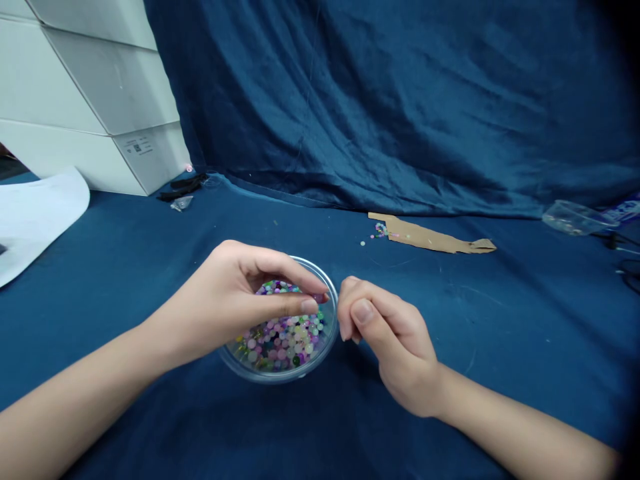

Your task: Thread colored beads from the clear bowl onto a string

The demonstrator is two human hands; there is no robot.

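A round clear plastic bowl [327, 343] stands in front of me, filled with small beads [283, 343] in pink, white, green and purple. Over the bowl reaches my left hand [240, 297], its thumb and index finger pinched on a small reddish-purple bead [320, 298]. My right hand [385, 333] is curled closed just right of the bowl's rim, thumb pressed against the index finger. What it holds, if anything, is hidden by the fingers. The left hand and arm cover part of the bowl's left side.
Beyond the hands lies a torn cardboard strip [430, 235] with a small strand of beads [381, 230] at its left end. White boxes [100, 100] are stacked at the back left, near a white sheet [40, 213]. A clear plastic container [573, 219] lies at far right. Blue cloth hangs behind.
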